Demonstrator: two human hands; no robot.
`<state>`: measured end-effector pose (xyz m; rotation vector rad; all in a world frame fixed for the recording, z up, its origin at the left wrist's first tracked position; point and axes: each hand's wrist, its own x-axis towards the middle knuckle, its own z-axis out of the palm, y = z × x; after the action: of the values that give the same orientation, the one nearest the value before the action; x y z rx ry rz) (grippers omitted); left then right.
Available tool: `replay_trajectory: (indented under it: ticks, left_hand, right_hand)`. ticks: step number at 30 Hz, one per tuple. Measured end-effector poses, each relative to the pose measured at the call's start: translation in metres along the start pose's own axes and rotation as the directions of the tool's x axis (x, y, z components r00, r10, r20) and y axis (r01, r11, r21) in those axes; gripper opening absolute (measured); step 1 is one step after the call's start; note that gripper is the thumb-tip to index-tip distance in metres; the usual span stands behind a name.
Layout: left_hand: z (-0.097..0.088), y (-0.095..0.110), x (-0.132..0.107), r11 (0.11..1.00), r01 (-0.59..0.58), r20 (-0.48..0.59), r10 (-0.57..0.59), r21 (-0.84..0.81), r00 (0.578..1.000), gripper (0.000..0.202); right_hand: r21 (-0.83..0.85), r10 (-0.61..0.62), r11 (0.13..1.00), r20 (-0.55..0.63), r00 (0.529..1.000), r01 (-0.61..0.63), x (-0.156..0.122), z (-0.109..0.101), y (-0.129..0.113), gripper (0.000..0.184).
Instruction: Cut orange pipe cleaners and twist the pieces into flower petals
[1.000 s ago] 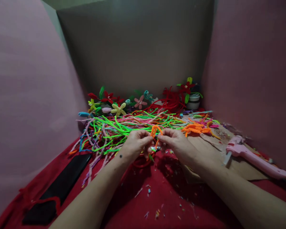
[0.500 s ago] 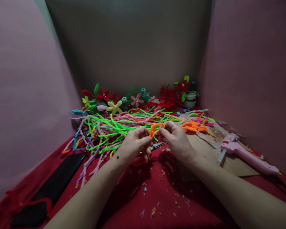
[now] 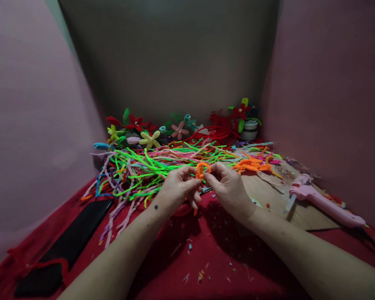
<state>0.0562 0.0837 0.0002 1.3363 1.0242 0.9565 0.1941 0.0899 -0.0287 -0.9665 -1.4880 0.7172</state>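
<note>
Between my two hands is an orange pipe cleaner, bent into small loops. My left hand pinches it from the left, and an orange end pokes out below the fingers. From the right, my right hand grips the same pipe cleaner between thumb and forefinger. Scissors lie just beneath, mostly hidden by my hands. Behind them spreads a heap of pipe cleaners in green, pink and other colours. Finished orange loops rest to the right of my right hand.
A pink glue gun lies on cardboard at the right. On the left is a dark flat object with a red strand across it. Pipe-cleaner flowers and a small pot stand at the back. Scraps dot the red cloth.
The orange loops have been drawn smaller and rounder between my fingers. My right hand has shifted slightly left, and more of the scissors is covered.
</note>
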Motion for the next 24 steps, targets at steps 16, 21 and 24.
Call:
replay_trajectory:
  ticks: [16, 21, 24]
  left_hand:
    - [-0.001, -0.006, 0.004, 0.999, 0.013, 0.034, -0.011, -0.044, 0.999, 0.018]
    - [0.0, -0.004, 0.003, 0.998, 0.059, 0.03, -0.06, 0.021, 0.998, 0.011]
    - [0.002, -0.006, 0.002, 0.994, 0.07, 0.063, -0.075, 0.085, 0.995, 0.006]
  right_hand:
    - [0.506, 0.281, 0.767, 0.287, 0.916, -0.394, 0.007, -0.001, 0.009, 0.02]
    - [0.455, 0.292, 0.799, 0.28, 0.915, -0.394, 0.007, -0.002, 0.002, 0.017]
    - [0.429, 0.281, 0.83, 0.232, 0.931, -0.357, 0.009, -0.004, -0.003, 0.022]
